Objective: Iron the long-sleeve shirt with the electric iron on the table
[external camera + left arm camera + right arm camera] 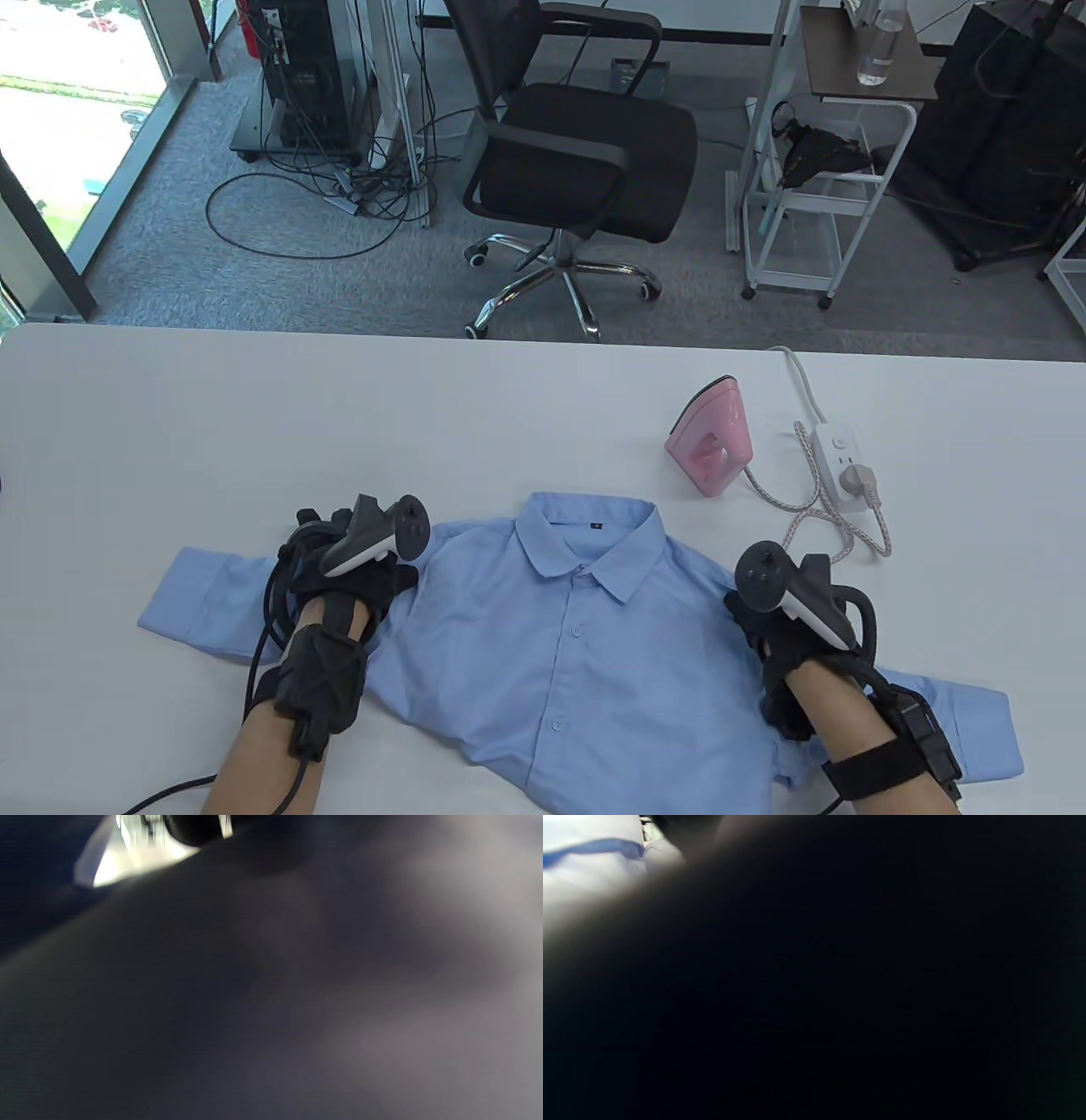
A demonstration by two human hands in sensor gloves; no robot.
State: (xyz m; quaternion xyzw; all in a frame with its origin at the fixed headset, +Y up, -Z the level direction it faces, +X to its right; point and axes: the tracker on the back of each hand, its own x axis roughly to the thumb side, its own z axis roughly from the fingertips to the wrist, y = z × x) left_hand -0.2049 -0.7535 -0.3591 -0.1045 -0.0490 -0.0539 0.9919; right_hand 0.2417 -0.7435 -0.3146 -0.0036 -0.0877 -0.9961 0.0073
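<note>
Left hand (352, 570) resting palm-down on light blue long-sleeve cotton shirt (560, 645) at its 9 o'clock shoulder, right hand (776, 632) likewise at 3 o'clock, finger spread indeterminate, shirt flat on white bench (254, 424), pink electric iron (713, 435) at 1 o'clock.

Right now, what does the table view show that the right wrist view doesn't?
Only the table view shows the left hand and right hand resting on the shoulders of the blue shirt, with the pink iron standing beside the power strip. The right wrist view adds only darkness, the lens nearly covered. Both show blue fabric against the white table.
</note>
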